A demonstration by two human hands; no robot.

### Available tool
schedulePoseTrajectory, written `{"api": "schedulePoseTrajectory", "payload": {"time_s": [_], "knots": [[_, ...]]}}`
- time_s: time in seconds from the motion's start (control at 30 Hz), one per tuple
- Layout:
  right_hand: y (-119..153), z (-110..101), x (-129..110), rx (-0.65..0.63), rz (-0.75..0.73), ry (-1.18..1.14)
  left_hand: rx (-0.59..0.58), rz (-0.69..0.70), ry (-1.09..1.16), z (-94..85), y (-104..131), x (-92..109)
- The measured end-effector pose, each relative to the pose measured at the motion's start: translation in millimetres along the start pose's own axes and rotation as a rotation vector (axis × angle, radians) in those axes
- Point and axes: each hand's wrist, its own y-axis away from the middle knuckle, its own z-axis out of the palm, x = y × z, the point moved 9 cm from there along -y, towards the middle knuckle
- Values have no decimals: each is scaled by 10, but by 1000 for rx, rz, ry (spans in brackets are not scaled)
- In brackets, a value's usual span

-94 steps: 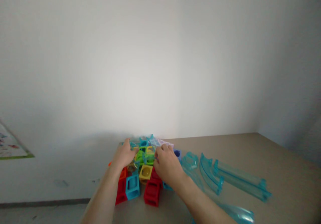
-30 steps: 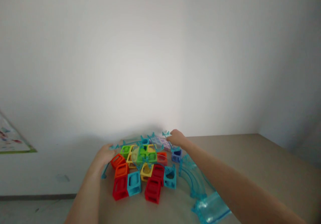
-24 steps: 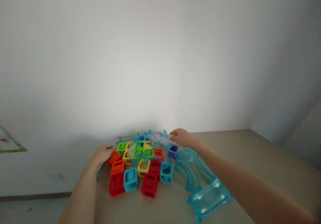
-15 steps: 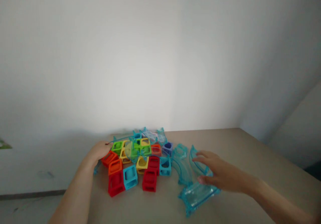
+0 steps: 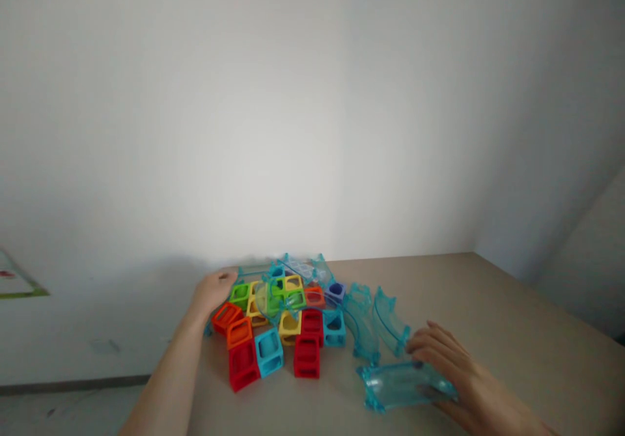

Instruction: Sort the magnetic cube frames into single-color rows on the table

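Note:
My right hand has its fingers over the top and its thumb at the near side of a straight, see-through blue marble-run track piece, which lies sideways at the front right. At the far left of the pile is my left hand, its fingers curled and partly hidden, beside a clear blue flat piece and a green cube block. Whether it holds anything does not show. A curved clear track piece rests just beyond my right fingertips.
Hollow cube blocks in several colours crowd the tabletop, with red and light blue ones nearest. Another curved clear track lies right of them. A white wall stands behind the table.
My right hand has moved from hovering open above the clear pieces to gripping the straight track, which has turned and shifted right. My left hand stays by the pile's far left.

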Motion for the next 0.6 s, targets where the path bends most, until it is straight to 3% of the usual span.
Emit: {"api": "schedulePoseTrajectory", "payload": {"time_s": [0.13, 0.23, 0.3, 0.37, 0.43, 0.5, 0.6], "knots": [[83, 19, 76, 30, 144, -218, 36, 34, 86, -156, 19, 218], [5, -26, 2, 171, 253, -330, -36, 135, 223, -200, 251, 657], [-165, -84, -164, 273, 299, -396, -187, 251, 352, -137, 544, 1061], [-437, -132, -407, 340, 298, -470, -531, 359, 657, 56, 955, 1501], [-772, -181, -673, 389, 257, -497, -699, 479, 827, 119, 1293, 1837], [-1118, -190, -889, 412, 211, -547, -634, 501, 937, 97, 1373, 1952], [-1574, -77, -1035, 359, 233, -630, -452, 342, 974, 81, 1176, 1781]]}}
